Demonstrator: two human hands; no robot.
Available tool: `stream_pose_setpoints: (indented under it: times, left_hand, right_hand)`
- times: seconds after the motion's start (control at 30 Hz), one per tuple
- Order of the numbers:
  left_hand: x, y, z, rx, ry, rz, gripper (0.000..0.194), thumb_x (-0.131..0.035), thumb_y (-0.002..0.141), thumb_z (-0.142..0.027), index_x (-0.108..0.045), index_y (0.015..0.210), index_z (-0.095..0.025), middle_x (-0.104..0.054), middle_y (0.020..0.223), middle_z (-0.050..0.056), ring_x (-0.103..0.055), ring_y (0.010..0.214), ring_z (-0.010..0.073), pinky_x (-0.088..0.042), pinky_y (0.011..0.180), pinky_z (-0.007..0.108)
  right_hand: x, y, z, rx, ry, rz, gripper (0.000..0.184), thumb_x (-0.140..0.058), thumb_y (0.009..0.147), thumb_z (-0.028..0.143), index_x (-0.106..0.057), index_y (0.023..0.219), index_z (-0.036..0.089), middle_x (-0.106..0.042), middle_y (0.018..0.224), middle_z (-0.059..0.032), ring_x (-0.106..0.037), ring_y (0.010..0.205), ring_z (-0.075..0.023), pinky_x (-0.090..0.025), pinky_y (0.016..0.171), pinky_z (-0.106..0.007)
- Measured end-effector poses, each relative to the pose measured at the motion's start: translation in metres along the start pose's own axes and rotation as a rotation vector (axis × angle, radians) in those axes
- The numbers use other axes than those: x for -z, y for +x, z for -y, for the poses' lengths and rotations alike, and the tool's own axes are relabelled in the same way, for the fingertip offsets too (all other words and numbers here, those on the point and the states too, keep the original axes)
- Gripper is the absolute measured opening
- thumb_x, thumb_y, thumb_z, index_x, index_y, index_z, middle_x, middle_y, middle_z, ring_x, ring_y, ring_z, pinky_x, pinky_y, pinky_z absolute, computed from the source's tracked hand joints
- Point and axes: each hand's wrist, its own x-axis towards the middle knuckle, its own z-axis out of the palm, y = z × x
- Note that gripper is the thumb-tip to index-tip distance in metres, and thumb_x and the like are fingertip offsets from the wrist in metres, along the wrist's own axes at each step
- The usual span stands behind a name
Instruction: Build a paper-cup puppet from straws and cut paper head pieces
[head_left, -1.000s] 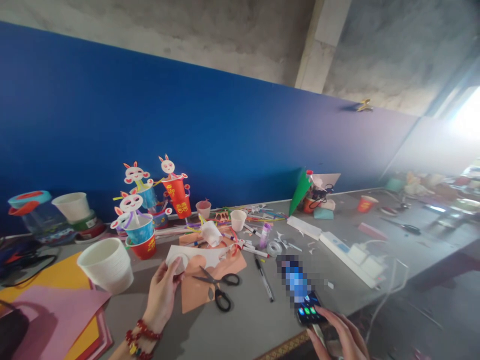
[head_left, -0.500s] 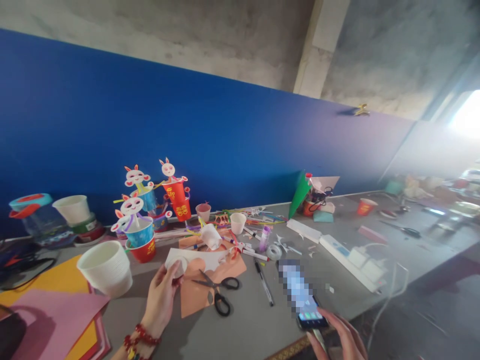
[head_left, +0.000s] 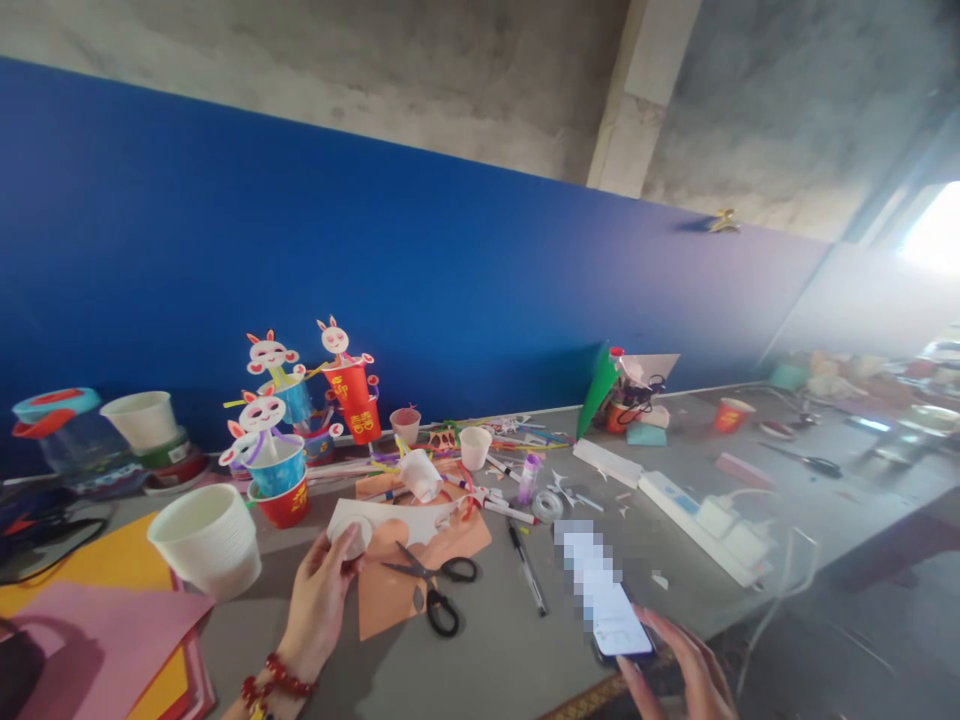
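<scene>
My left hand (head_left: 321, 590) pinches a small round white paper disc (head_left: 355, 538) between thumb and fingers, above a sheet of orange paper (head_left: 382, 605). Black-handled scissors (head_left: 431, 580) lie with their blades spread on that sheet, just right of this hand. At the lower right, my right hand (head_left: 686, 665) has its fingers apart around the near end of a smartphone (head_left: 619, 620). The thumb is by the phone's bottom edge and a fingertip by its right edge. The phone lies on the table, its lit screen partly pixelated. A pen (head_left: 527, 570) lies left of the phone.
Stacked white paper cups (head_left: 206, 540) and coloured paper (head_left: 112, 630) lie at left. Rabbit-faced cup figures (head_left: 274, 450) stand behind. Markers (head_left: 510, 508), a tape roll (head_left: 548, 505) and paper scraps clutter the middle. A power strip (head_left: 694, 525) with a cable sits at right.
The phone's screen has turned from a bluish picture with icons to a mostly white page. My right thumb has shifted slightly at the phone's bottom edge. My left hand still pinches the disc.
</scene>
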Motion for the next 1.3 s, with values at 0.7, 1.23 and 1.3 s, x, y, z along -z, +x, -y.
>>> stream_pose_setpoints:
  times: [0.7,1.23,1.3]
  left_hand:
    - [-0.002,0.002,-0.002,0.009,-0.013,-0.010,0.025,-0.084,0.054,-0.022,-0.072,0.075,-0.018,-0.069,0.072,-0.002,-0.054,0.052,0.0085,-0.046,0.046,0.018]
    - [-0.004,0.001,-0.003,0.025,-0.040,-0.033,0.027,-0.085,0.052,-0.022,-0.073,0.076,-0.017,-0.071,0.076,0.000,-0.055,0.054,0.0093,-0.046,0.045,0.018]
    - [-0.005,0.000,-0.004,0.002,-0.003,-0.046,0.027,-0.085,0.052,-0.023,-0.073,0.075,-0.017,-0.071,0.076,0.001,-0.056,0.054,0.0102,-0.047,0.045,0.019]
  right_hand:
    - [-0.009,0.052,-0.019,0.034,0.107,0.212,0.026,-0.038,0.100,0.026,-0.052,0.122,0.025,-0.070,0.111,-0.0068,-0.064,0.107,-0.0245,-0.052,0.089,-0.041]
    - [-0.005,0.053,-0.014,0.011,0.196,0.252,0.021,-0.039,0.099,0.023,-0.055,0.111,0.027,-0.070,0.099,-0.0044,-0.066,0.098,-0.0227,-0.054,0.082,-0.036]
    - [-0.005,0.049,-0.013,0.020,0.189,0.259,0.022,-0.039,0.099,0.024,-0.055,0.113,0.027,-0.070,0.101,-0.0049,-0.067,0.098,-0.0229,-0.054,0.082,-0.036]
